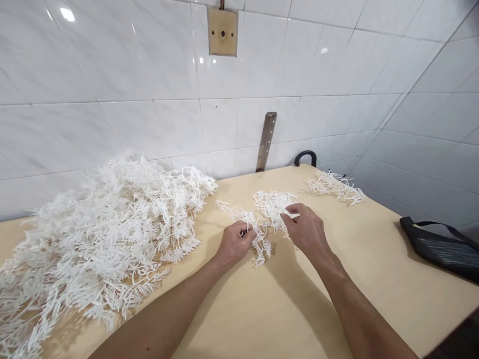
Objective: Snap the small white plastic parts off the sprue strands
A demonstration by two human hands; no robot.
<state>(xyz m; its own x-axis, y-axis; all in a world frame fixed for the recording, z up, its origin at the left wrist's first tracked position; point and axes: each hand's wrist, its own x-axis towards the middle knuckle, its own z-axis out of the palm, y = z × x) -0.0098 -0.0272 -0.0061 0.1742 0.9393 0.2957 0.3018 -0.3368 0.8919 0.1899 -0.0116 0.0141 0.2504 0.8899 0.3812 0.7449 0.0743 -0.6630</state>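
My left hand [235, 244] is closed in a pinch on a white plastic branch sprig [262, 248], whose thin forked twigs stick out beyond the fingertips. Just right of it, my right hand [307, 230] hovers with thumb and forefinger apart and nothing visible between them. Beneath and beyond its fingertips lies a small heap of white twig pieces [272, 202]. A big tangled pile of white branching sprigs [112, 234] spreads over the left part of the table [258, 314].
At the back right lies another small bunch of white stems [335, 188]. A black curved handle [306, 155] shows at the table's far edge. A metal slotted strip [267, 142] leans against the tiled wall [175, 127]. On the right rests a black strapped bag [441, 249].
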